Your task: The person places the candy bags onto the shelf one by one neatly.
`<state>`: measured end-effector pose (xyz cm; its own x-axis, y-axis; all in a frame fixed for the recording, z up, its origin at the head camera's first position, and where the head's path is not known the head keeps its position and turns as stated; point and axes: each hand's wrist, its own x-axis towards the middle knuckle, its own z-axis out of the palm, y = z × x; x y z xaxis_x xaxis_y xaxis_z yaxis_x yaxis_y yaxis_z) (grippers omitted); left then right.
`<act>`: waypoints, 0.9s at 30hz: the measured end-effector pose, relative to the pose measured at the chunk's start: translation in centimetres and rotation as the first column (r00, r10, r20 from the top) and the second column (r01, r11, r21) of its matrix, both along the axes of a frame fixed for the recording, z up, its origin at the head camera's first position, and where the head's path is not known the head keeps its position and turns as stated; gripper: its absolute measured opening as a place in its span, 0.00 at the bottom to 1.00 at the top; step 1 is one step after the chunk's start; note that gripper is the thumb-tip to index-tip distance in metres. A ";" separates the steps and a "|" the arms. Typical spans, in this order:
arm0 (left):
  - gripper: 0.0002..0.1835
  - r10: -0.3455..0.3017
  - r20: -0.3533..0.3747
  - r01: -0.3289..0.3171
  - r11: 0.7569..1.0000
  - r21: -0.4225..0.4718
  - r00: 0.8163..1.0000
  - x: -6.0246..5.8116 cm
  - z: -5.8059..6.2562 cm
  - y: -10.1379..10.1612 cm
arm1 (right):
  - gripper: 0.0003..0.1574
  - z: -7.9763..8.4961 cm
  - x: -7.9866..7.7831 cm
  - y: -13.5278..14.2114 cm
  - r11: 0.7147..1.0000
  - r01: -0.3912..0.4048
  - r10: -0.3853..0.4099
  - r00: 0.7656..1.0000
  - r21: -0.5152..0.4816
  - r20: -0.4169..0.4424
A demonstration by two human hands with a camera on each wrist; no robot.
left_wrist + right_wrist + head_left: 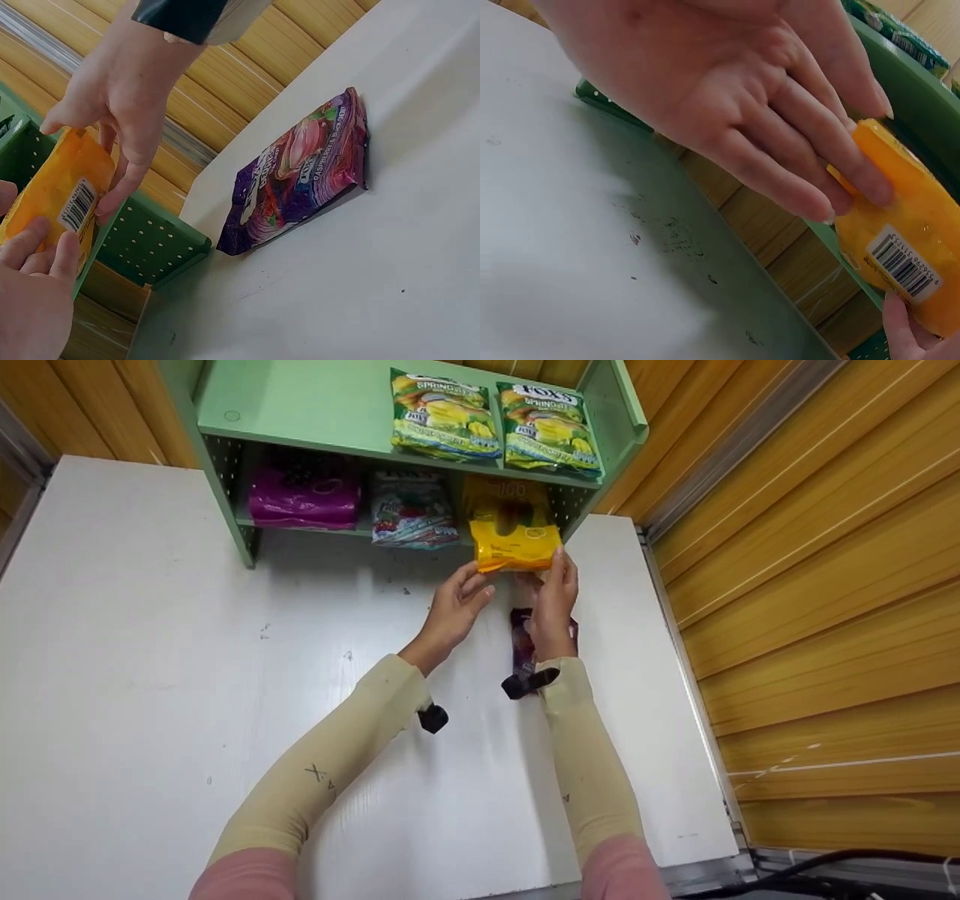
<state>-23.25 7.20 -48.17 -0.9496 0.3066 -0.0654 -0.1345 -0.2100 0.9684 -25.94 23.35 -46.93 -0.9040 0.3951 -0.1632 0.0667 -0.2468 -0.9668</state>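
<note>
A yellow candy bag (517, 546) sticks out over the front of the green shelf's (322, 431) lower level, at its right end. My left hand (450, 611) has nearly straight fingers against the bag's barcode side, and its thumb stands near the front edge. At the bag's right front corner my right hand (553, 604) grips it between thumb and fingers, as the left wrist view shows. A dark purple raspberry and blackcurrant bag (296, 172) lies on the white table, partly hidden under my right wrist in the head view.
Two green bags, one at left (446, 416) and one at right (547, 427), lie on the shelf's top. A magenta bag (304, 502) and a pale blue bag (415, 514) sit on the lower level. A wood-look wall (810, 585) rises right of the table (150, 697).
</note>
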 end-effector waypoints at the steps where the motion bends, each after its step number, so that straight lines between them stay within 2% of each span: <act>1: 0.31 0.003 0.002 -0.003 1.000 -0.002 1.000 0.0 0.0 0.0 | 0.33 0.0 0.4 -0.1 1.000 -0.001 0.002 1.000 0.017 -0.010; 6: 0.32 0.003 -0.014 -0.003 1.000 0.006 1.000 -0.3 0.2 0.1 | 0.34 0.1 2.0 -1.0 0.994 -0.010 0.017 0.998 0.113 -0.066; 12: 0.32 0.007 -0.030 -0.007 1.000 -0.010 1.000 -0.6 0.5 0.2 | 0.35 0.3 2.8 -1.9 0.995 -0.008 0.023 0.990 0.103 -0.142; 20: 0.33 0.023 -0.043 -0.025 0.999 -0.045 0.999 -1.4 0.9 0.2 | 0.35 0.6 1.8 -2.0 0.996 -0.064 0.076 0.976 0.065 -0.204; 27: 0.34 0.029 -0.022 -0.030 0.999 -0.035 0.999 -2.4 1.6 0.1 | 0.38 1.1 0.7 -1.9 0.994 -0.088 0.097 0.982 0.065 -0.161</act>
